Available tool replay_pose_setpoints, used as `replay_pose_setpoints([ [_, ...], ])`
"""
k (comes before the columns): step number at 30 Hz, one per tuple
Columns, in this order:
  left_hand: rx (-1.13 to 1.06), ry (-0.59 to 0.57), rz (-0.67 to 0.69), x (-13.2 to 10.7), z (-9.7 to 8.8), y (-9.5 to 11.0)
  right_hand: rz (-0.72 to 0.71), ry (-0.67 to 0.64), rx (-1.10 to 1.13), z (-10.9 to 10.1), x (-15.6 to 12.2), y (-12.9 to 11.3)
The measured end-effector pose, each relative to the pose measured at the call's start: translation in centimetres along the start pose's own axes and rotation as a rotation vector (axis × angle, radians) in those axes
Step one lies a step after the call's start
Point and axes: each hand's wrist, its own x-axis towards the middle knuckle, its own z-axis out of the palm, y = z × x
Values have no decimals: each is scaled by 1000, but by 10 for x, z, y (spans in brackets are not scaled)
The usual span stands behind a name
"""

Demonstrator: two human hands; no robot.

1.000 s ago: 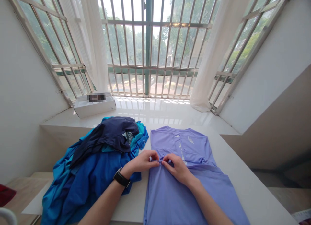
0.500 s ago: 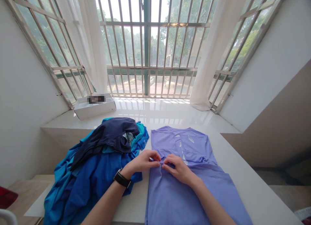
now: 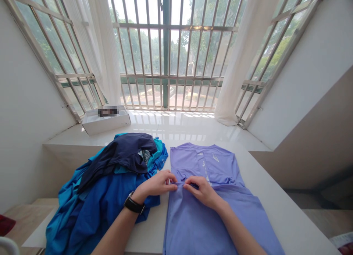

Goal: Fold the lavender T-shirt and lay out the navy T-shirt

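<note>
I saw a heap of blue clothes (image 3: 104, 189) on the white tabletop (image 3: 146, 236), just left of the flat lavender T-shirt (image 3: 198, 225). The left hand (image 3: 156, 184) (black watch (image 3: 133, 205) on its wrist) and right hand (image 3: 201, 191) each pinched the shirt's folded edge.

Through this head camera I see my bare left forearm (image 3: 116, 229) and right forearm (image 3: 242, 234), and both my left hand (image 3: 156, 184) and right hand (image 3: 202, 191). A black wristwatch (image 3: 134, 205) with a wide strap sits on my left wrist.
</note>
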Motion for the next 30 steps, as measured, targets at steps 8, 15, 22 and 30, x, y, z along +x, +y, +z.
replay_pose_setpoints([
  [8, -87, -87, -38, -4, 0, 7, -12, 23, 65, 0, 0, -1],
  [15, -131, -30, 17, -3, 4, 9, 44, -1, -5, 0, -1, 0],
  [22, -185, 21, 44, 1, 8, 7, 60, 24, 22, -2, -2, -3],
  [30, -613, -98, 28, 5, 14, 6, 19, 21, 139, -10, -3, -10],
])
